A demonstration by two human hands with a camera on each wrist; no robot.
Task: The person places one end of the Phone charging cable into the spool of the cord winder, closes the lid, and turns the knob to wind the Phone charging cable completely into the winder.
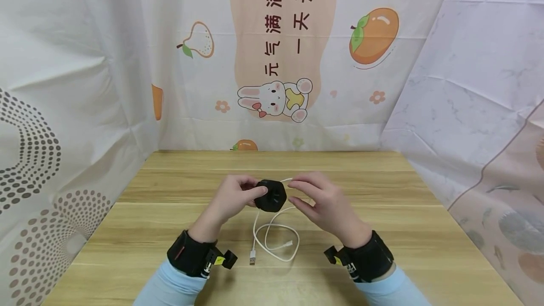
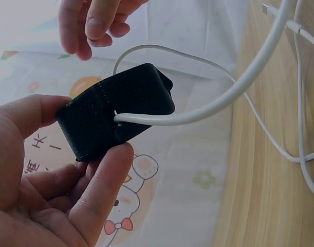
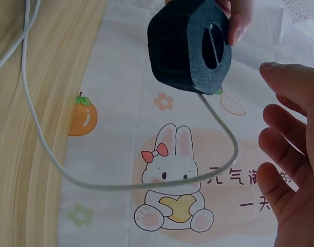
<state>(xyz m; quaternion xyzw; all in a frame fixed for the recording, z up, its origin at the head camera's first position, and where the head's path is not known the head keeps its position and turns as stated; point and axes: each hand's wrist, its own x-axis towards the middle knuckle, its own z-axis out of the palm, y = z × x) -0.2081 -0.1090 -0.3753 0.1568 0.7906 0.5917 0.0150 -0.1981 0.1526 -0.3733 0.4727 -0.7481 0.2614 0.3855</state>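
My left hand [image 1: 233, 197] pinches a black hexagonal case [image 1: 272, 196] between thumb and fingers, holding it above the table. In the right wrist view, one face of the case [image 3: 210, 46] has a round opening with a thin light strip across it. A white USB cable [image 1: 297, 244] comes out of the case on two sides. In the left wrist view, the cable [image 2: 198, 114] leaves through a small slot. My right hand [image 1: 325, 202] hovers just right of the case, its fingers [image 3: 285, 128] loosely bent and holding nothing.
The rest of the cable lies in loops on the wooden table [image 1: 170, 230]. Its USB plug [image 1: 252, 256] points toward me, and a smaller connector [image 1: 289, 243] lies inside the loop. Printed cloth [image 1: 195, 84] hangs behind the table and at both sides.
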